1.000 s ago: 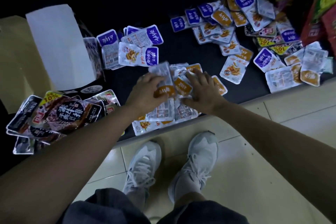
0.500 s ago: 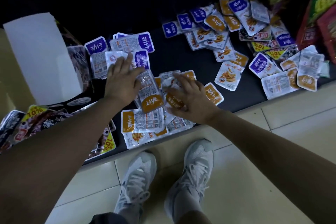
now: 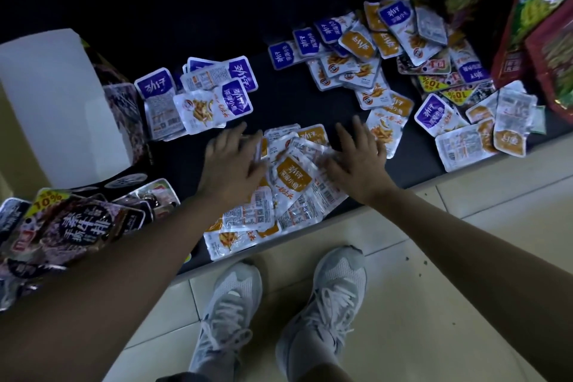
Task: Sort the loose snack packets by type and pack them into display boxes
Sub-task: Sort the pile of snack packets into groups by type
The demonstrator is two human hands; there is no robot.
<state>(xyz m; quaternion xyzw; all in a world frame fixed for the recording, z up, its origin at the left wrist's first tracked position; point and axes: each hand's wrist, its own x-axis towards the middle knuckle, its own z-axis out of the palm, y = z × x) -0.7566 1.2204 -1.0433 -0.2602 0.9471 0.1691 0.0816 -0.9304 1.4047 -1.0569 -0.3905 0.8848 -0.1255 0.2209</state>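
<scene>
A heap of orange-labelled snack packets [image 3: 290, 177] lies on the dark shelf at its front edge. My left hand [image 3: 231, 164] rests flat on the heap's left side, fingers straight. My right hand [image 3: 356, 158] lies flat on its right side, fingers spread. A small group of purple-labelled packets [image 3: 198, 96] sits behind and to the left. A larger mixed pile of purple and orange packets [image 3: 397, 59] spreads across the back right. Dark packets with a yellow 10% tag [image 3: 74, 226] are stacked at the left. A white display box flap [image 3: 59, 102] stands open at the far left.
Large red and green snack bags [image 3: 527, 25] stand at the far right. The shelf's front edge [image 3: 418, 183] runs just beyond my right wrist. Below it is a pale tiled floor [image 3: 434, 288] with my two grey shoes [image 3: 273, 319].
My left hand has come back from the purple packets to the orange heap and now lies flat on it. My right hand has shifted right and spread its fingers.
</scene>
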